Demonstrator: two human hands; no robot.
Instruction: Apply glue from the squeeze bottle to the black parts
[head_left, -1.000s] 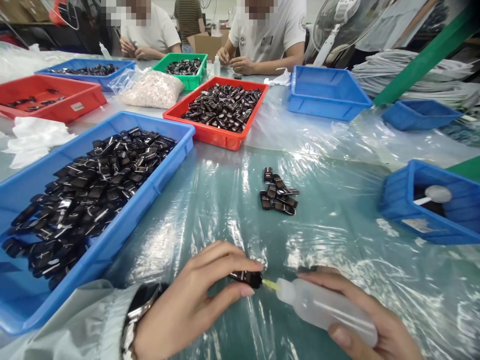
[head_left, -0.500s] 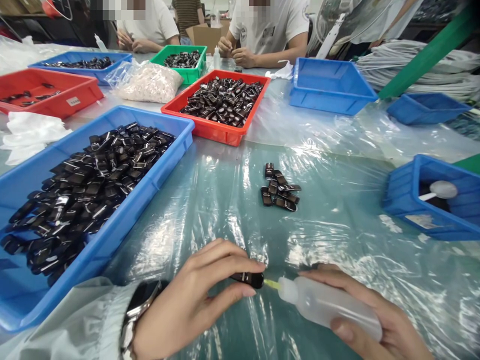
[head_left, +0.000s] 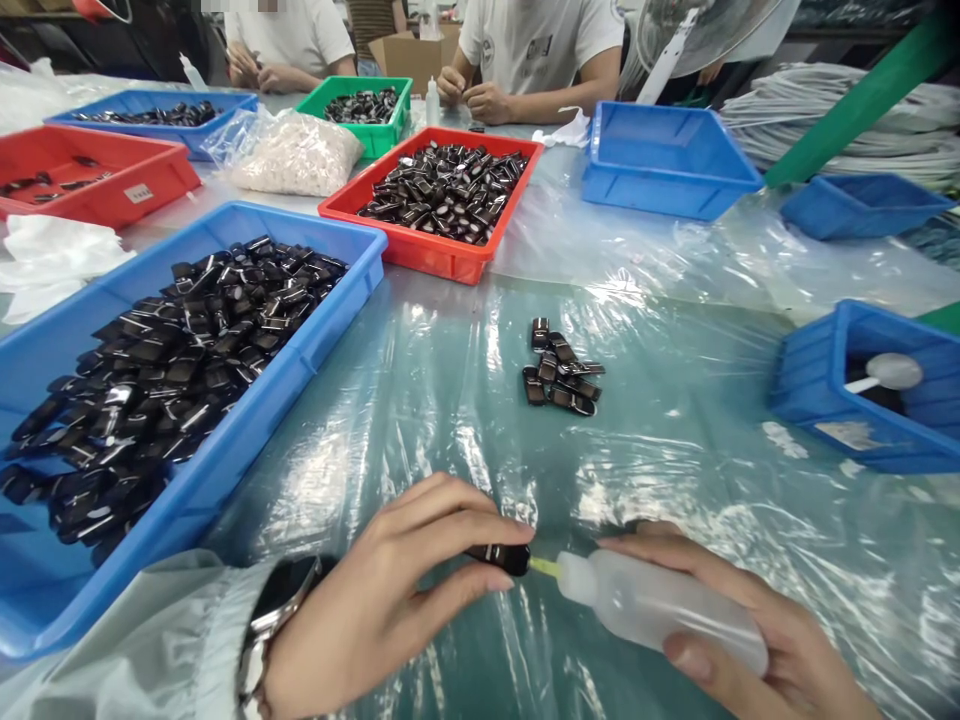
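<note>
Between the thumb and fingers of my left hand [head_left: 409, 575] is a small glossy black plastic piece [head_left: 504, 558], its end facing right. My right hand [head_left: 757, 610] is wrapped round a translucent squeeze bottle [head_left: 667, 600] lying tilted on its side. The bottle's thin yellow nozzle tip [head_left: 544, 567] meets or nearly meets the end of the black piece; I cannot tell whether it is inside. Beyond my hands, a small pile of similar black pieces [head_left: 559, 370] lies on the plastic-covered table [head_left: 435, 400].
On the left stands a large blue tray [head_left: 300, 370] heaped with black pieces. A red tray [head_left: 442, 262] of them is farther back, beside a clear bag of pale bits [head_left: 296, 155]. At right, a blue bin [head_left: 862, 410] holds a white scoop [head_left: 892, 371]. Two people sit across the table.
The view has shifted slightly, so the background sits a little higher. Both hands keep the same hold, with the nozzle still at the black piece's end.
</note>
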